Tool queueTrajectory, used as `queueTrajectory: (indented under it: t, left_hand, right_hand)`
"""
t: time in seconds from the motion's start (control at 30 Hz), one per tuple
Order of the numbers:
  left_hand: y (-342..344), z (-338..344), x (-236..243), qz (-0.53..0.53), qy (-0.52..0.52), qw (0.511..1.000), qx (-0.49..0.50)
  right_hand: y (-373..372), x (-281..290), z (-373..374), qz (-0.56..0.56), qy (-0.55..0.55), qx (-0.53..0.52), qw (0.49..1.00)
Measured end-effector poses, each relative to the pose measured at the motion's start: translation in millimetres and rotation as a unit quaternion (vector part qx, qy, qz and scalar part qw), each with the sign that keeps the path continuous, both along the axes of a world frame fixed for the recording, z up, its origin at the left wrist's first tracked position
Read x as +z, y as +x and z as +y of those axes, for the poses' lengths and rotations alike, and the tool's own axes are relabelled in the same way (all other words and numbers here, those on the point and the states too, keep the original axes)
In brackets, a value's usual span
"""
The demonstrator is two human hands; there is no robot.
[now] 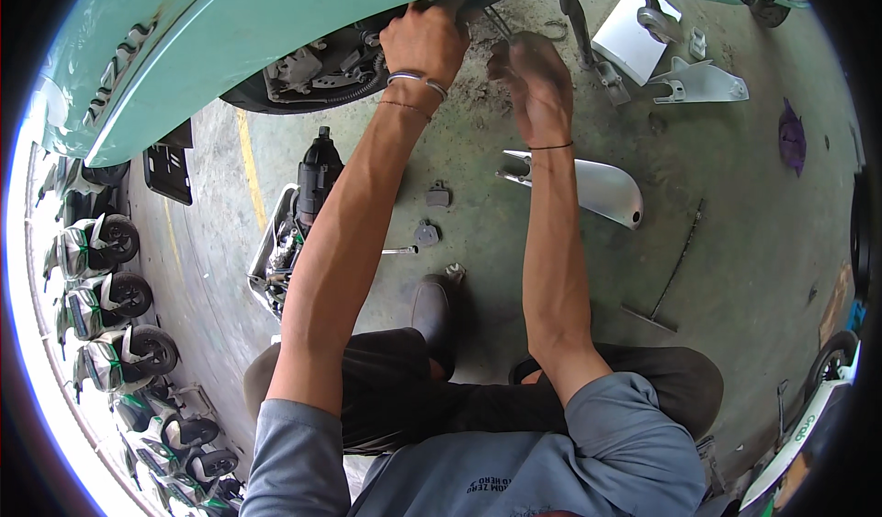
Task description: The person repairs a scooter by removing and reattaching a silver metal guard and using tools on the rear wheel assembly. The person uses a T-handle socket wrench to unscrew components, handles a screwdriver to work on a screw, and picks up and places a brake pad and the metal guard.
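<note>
Silver cover (606, 191) lay nearest, beside the right forearm (553, 232); past it the right hand (540, 80) was nearest the thin dark rod (498, 22), which slanted up-left toward the green body (276, 21), though blur meant I couldn't tell if that grip was closed on it. Left hand (427, 46) sat just left, fingers hidden under the body's edge, grip unreadable, wheel (322, 83) crowding its left side.

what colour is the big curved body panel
The body panel is pale mint green, best seen in the head view.
</note>
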State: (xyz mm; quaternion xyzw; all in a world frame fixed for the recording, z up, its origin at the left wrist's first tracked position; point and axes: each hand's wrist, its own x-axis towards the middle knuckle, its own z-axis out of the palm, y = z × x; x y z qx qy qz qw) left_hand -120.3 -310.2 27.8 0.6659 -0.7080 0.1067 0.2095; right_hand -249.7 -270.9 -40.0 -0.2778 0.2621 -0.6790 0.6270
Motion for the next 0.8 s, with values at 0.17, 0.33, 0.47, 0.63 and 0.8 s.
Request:
queueTrajectory:
  t: [0.17, 0.33, 0.47, 0.63, 0.8]
  left_hand:
    - [-1.2, -0.2, 0.5, 0.005, -0.001, 1.000, -0.007]
    - [1.1, -0.8, -0.6, -0.006, 0.012, 1.000, 0.004]
    - [0.8, -2.9, -0.9, -0.017, 0.014, 1.000, -0.003]
    - [-3.4, 0.7, 1.1, 0.002, -0.016, 1.000, -0.015]
    - [2.2, -2.5, -3.5, -0.001, -0.016, 1.000, -0.018]
  right_hand:
    - [8.2, 6.0, -1.6, -0.010, 0.002, -0.004, 1.000]
    - [12.0, 16.4, 10.9, 0.074, -0.047, -0.094, 0.992]
    - [30.8, 18.7, 14.5, 0.146, -0.082, -0.213, 0.962]
    - [38.4, 16.1, 21.7, 0.135, -0.098, -0.226, 0.960]
    - [38.0, 27.5, 24.0, 0.283, -0.082, -0.319, 0.901]
